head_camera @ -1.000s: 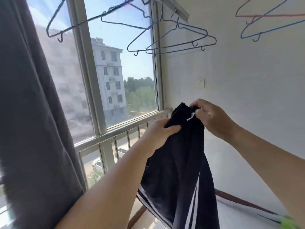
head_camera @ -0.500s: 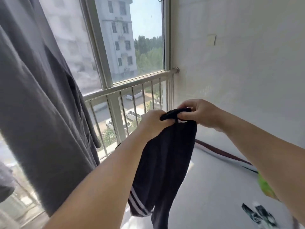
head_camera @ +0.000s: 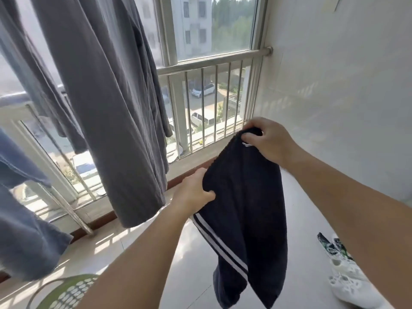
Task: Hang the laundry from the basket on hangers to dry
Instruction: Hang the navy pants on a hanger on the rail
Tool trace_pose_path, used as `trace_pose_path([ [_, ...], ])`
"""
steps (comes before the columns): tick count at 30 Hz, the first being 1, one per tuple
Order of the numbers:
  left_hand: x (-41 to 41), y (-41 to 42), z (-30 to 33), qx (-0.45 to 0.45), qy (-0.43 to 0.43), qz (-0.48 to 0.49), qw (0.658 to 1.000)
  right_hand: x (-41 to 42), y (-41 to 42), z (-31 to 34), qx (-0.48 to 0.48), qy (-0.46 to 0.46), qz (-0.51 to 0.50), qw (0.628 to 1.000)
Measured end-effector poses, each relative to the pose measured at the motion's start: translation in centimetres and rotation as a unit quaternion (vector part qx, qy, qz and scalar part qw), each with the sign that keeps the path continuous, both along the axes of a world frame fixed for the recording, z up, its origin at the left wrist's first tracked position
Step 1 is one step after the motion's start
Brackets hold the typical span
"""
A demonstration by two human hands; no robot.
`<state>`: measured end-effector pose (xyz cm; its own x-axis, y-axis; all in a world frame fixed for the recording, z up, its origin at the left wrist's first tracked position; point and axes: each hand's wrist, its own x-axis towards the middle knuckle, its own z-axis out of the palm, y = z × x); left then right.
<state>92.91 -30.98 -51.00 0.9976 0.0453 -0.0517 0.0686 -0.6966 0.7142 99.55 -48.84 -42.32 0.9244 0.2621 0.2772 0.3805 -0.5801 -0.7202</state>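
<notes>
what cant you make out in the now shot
- Green perforated plastic basket, head view: contents cut off by bottom edge and left forearm.
- Hanging grey garment: its hanger is above the top edge.
- Black white-striped shorts: left hand and right hand cover the waistband grip.

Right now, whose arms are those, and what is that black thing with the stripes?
The arms belong to a person wearing a camera on their head, so you see what they see, looking down. The left hand and right hand both grip dark shorts with white side stripes, holding them up in the air by the top edge. Grey clothes already hang by the window. A green laundry basket sits on the floor at the bottom left.
</notes>
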Motion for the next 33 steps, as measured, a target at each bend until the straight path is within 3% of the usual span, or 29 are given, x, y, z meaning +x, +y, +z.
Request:
trace_pose_path([
  [7,-3.7,4.0,-1.5,0.146,0.008,0.02,0.989,-3.0,-0.2,-3.1,-0.103,0.062,-0.042,0.992],
  [11,-6.2,6.8,-2.2,0.112,0.017,0.006,0.994,-5.7,1.5,-4.7,-0.177,0.139,0.0,0.974],
  [14,-8.1,8.8,-2.8,0.102,0.04,-0.004,0.994,-7.7,3.9,-6.1,-0.279,0.112,-0.024,0.953],
  [17,-10.4,10.6,-3.0,0.068,0.059,-0.01,0.996,-10.0,6.7,-7.6,-0.255,0.079,-0.097,0.959],
  [22,-12.9,12.0,-2.7,-0.056,0.088,0.025,0.994,-13.3,10.9,-9.1,-0.186,0.111,-0.198,0.956],
  [25,-14.1,12.8,-2.9,-0.163,0.133,0.102,0.972,-14.8,13.2,-9.6,-0.097,0.158,-0.175,0.967],
  [29,-15.7,13.4,-3.1,-0.316,0.169,0.212,0.909,-17.0,16.0,-9.7,-0.004,0.218,-0.116,0.969],
  [33,-16.9,14.2,-2.6,-0.364,0.159,0.255,0.881,-18.5,17.7,-9.8,-0.002,0.261,-0.053,0.964],
])
